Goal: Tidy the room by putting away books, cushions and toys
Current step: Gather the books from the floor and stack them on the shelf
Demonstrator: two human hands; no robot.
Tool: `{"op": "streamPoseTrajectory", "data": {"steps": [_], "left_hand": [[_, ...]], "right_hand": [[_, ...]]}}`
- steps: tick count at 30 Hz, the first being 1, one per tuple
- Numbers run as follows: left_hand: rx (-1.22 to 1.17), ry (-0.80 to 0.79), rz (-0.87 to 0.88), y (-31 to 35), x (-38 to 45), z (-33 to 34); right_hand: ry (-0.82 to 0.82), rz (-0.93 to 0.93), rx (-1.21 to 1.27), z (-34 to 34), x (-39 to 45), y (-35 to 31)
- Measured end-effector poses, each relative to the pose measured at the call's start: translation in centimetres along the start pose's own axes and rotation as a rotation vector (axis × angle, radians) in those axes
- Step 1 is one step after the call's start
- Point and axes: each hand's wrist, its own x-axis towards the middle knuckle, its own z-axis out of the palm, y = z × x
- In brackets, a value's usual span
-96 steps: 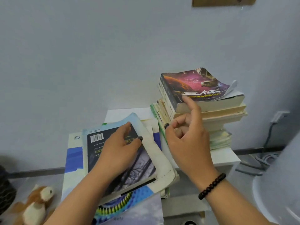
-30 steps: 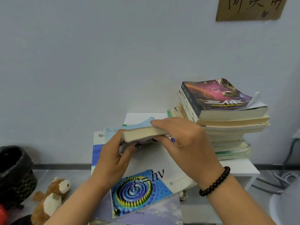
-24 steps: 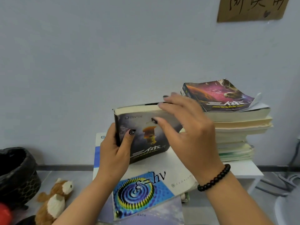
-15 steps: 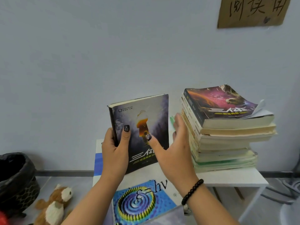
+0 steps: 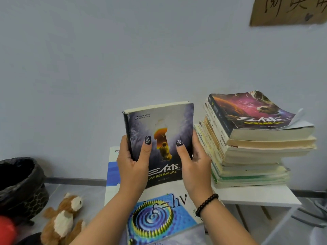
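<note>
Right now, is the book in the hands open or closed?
Closed. The dark paperback is upright, front cover facing the camera, its page edges together along the top. The left hand and right hand grip its sides.

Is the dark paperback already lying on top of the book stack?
No, both hands hold the paperback upright left of the stack.

The dark purple paperback book (image 5: 160,137) has a glossy card cover and yellowed paper pages; the brown-and-white plush dog (image 5: 62,221) is fuzzy cloth; the black bin bag (image 5: 21,181) is shiny plastic.
</note>
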Motion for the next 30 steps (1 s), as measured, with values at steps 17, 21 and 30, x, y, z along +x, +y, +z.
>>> {"op": "streamPoseTrajectory", "data": {"steps": [17,21,30], "left_hand": [[0.016,0.042,-0.364,-0.1,-0.4,-0.2],[-0.186,0.106,-0.632,0.9,-0.3,0.7],[-0.379,-0.105,-0.736,4.1,0.3,1.5]], "right_hand": [[-0.125,0.084,-0.158,-3.7,-1.1,0.2],[-0.176,0.013,-0.171,-4.1,-1.9,-1.5],[-0.199,0.011,-0.070,-6.2,-1.7,-6.3]]}}
